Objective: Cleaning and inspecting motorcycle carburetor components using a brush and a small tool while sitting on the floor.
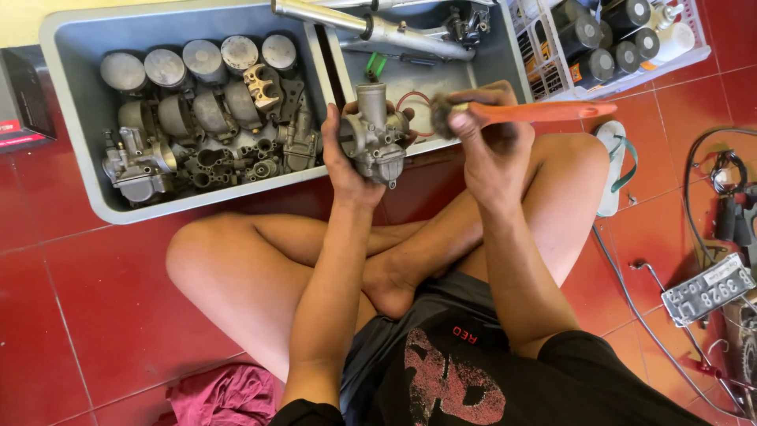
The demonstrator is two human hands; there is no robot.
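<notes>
1. Room: red tiled floor [71, 315]; a person sits cross-legged on it, w/ a grey plastic tray [75, 170] right in front of the knees.
2. Left hand [344, 162] is wrapped tight round a metal carburettor [375, 136], held upright above the tray's near edge, about at its divider wall.
3. Right hand [490, 150] is closed on an orange-handled brush [544, 111]; the grey bristle head sits just beside the carb's right side. Touching or a hair off, can't tell.
4. Step in hand, as I read it: brushing the carb body clean.
5. Next move likely needs the left hand to turn the carb so a fresh face meets the bristles, w/ short strokes kept over the tray. Grip must stay firm; the body looks heavy and knobbly.
6. Tray, left compartment: a row of round pistons [203, 60] along the far edge, more carb bodies and small castings [138, 162] toward the near-left corner.
7. Tray, right compartment: a long metal tube [371, 28] across the far edge, plus a green clip and a red ring.
8. Beyond the tray's far-right corner: a white crate [694, 49] of dark cylinders.
9. Floor, right side: a sandal [615, 162], cables and a number plate [708, 289]. Pink rag [225, 394] by the near-left thigh.
</notes>
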